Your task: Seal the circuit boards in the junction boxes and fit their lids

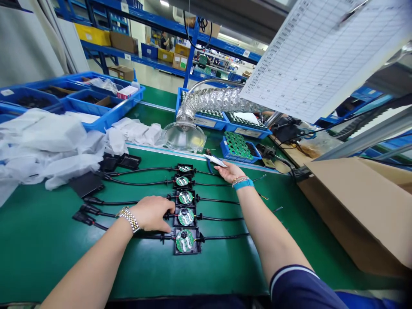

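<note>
Five open black housings (196,248) line up on the green worktop (154,274), each containing a round green circuit board (184,241), with black cables (222,219) leaving both sides. Of the hands, the left hand (152,213) lies beside the fourth housing from the rear, fingers curved; whether it grips a cable cannot be told. The right hand (229,172) holds a white slender item (214,160). Rear: a small blue bin (236,158) contains green boards (237,145). Rear left: a divided blue tray (119,112) contains black parts (32,101) and a clear bag (106,85). Right: an open cardboard box (360,206).
</note>
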